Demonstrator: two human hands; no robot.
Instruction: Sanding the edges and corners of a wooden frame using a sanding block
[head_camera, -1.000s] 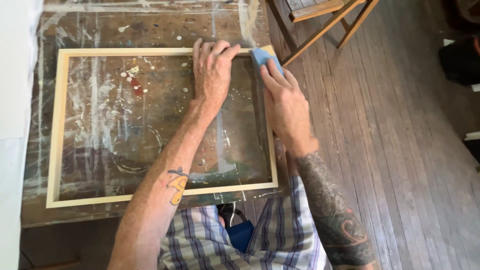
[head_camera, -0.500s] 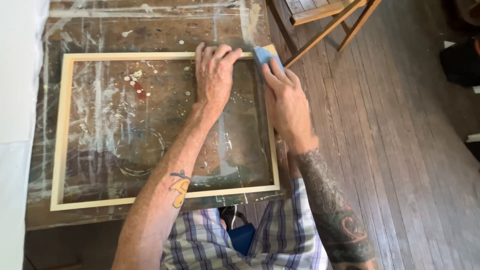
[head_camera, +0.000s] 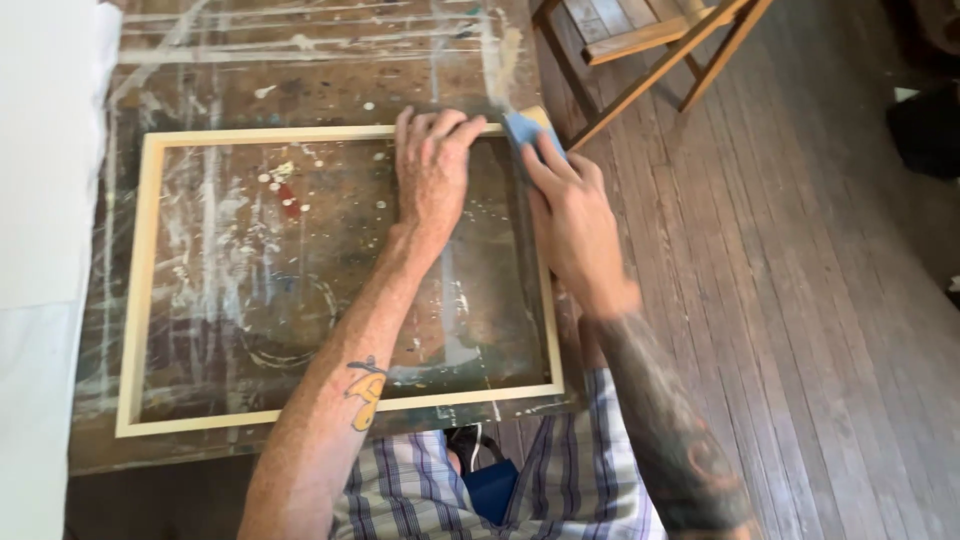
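A pale wooden frame (head_camera: 145, 290) lies flat on the paint-spattered bench (head_camera: 300, 60), its long sides running left to right and its far right corner sitting close to the bench's right edge. The left hand (head_camera: 432, 170) rests palm down over the frame's far rail, fingers (head_camera: 440, 125) spread only a little and curled over the top of the wood, pressing on it rather than gripping anything. The right hand (head_camera: 572, 220) is just beside it at the far right corner, its fingers laid nearly straight over a small blue pad (head_camera: 522, 128) (a block or a folded cloth, I cannot tell which) and holding it down against the corner of the frame. The two hands are close but not touching. The right forearm lies along the frame's right rail. Beyond the bench, on the plank floor (head_camera: 800, 300), stand the slanted legs of a wooden chair (head_camera: 650, 40). A white panel (head_camera: 40, 200) runs along the bench's left side.
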